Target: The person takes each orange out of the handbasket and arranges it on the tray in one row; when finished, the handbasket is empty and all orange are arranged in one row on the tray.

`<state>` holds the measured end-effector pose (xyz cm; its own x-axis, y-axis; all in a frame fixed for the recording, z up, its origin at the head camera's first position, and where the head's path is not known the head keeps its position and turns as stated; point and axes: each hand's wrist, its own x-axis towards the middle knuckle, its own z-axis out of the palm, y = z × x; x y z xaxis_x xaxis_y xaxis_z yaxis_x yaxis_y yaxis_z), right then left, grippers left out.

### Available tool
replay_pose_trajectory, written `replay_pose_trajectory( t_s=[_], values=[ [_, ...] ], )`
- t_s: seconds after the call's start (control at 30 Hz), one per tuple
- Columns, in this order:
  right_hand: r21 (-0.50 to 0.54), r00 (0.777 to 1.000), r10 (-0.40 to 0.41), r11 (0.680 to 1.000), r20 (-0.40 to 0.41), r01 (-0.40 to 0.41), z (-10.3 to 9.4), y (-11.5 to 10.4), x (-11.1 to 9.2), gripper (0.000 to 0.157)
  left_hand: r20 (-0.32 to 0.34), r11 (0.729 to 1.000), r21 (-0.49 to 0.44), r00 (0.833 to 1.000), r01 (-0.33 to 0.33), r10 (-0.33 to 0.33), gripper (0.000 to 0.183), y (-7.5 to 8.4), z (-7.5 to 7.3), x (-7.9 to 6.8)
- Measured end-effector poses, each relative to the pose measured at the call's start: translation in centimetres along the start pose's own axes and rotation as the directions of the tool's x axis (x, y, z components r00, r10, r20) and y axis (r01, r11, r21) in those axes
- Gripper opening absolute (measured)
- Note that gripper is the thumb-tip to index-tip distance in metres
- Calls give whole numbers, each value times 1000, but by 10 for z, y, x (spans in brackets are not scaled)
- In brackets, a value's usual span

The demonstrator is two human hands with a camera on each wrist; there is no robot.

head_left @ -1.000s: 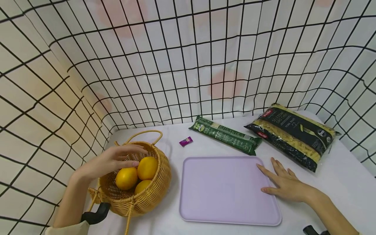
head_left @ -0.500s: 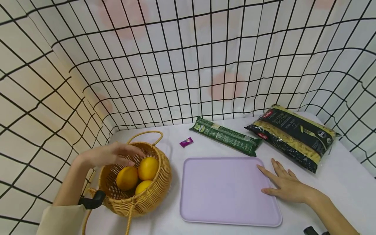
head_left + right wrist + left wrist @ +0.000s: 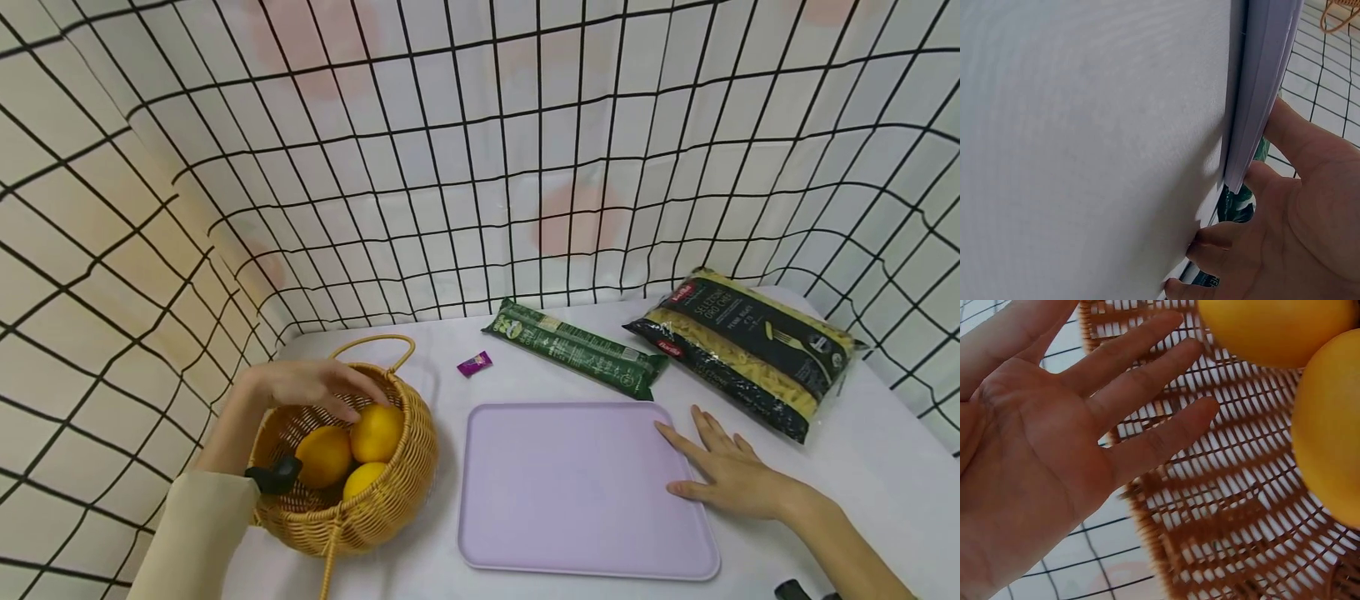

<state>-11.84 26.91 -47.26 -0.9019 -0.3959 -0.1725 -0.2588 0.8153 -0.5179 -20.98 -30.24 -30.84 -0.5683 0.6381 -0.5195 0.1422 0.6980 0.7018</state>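
Note:
My left hand (image 3: 318, 387) reaches over the wicker basket (image 3: 416, 450), fingers loosely extended above the fruit. Inside the basket lie three round orange-yellow fruits; the fingertips overlap the rear fruit (image 3: 377, 435) in the head view. Beside it sit a left fruit (image 3: 324, 458) and a front fruit (image 3: 365, 479). In the left wrist view the left hand (image 3: 1054, 431) has spread fingers with nothing held, apart from the nearest fruit (image 3: 1335, 431). My right hand (image 3: 723, 471) lies with spread fingers at the right edge of the lilac tray (image 3: 581, 492), thumb and index finger on its rim.
A small purple packet (image 3: 475, 363) lies behind the tray. Farther right are a long green package (image 3: 573, 346) and a black bag of penne pasta (image 3: 750, 346). Black wire mesh (image 3: 465, 200) stands around the back and sides of the white table (image 3: 442, 533).
My left hand draws back slightly to the left, then moves right and forward over the rear fruit. The right hand stays at the tray's edge.

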Motion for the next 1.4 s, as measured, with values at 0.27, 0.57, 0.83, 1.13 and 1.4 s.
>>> replay_pose_trajectory(
  t_s=[0.27, 0.57, 0.83, 1.13, 1.4],
  values=[
    [6, 1000, 2, 1000, 1, -2, 0, 0, 1, 83, 92, 996, -64, 994, 60, -54, 40, -20, 3, 25],
    [3, 1000, -8, 1000, -7, 9, 1, 0, 0, 83, 14, 998, -31, 999, 51, -50, 32, -35, 5, 26],
    [10, 1000, -11, 1000, -13, 11, 2, 2, -1, 82, 82, 988, -127, 993, 91, -81, 35, -37, 7, 26],
    [13, 1000, -6, 1000, -12, 6, 1, 2, 0, 82, 69, 986, -109, 990, 127, -120, 42, -35, 7, 27],
    [15, 1000, -14, 1000, -16, 14, 2, 3, 0, 82, 85, 984, -144, 992, 102, -91, 42, -39, 8, 26]
  ],
)
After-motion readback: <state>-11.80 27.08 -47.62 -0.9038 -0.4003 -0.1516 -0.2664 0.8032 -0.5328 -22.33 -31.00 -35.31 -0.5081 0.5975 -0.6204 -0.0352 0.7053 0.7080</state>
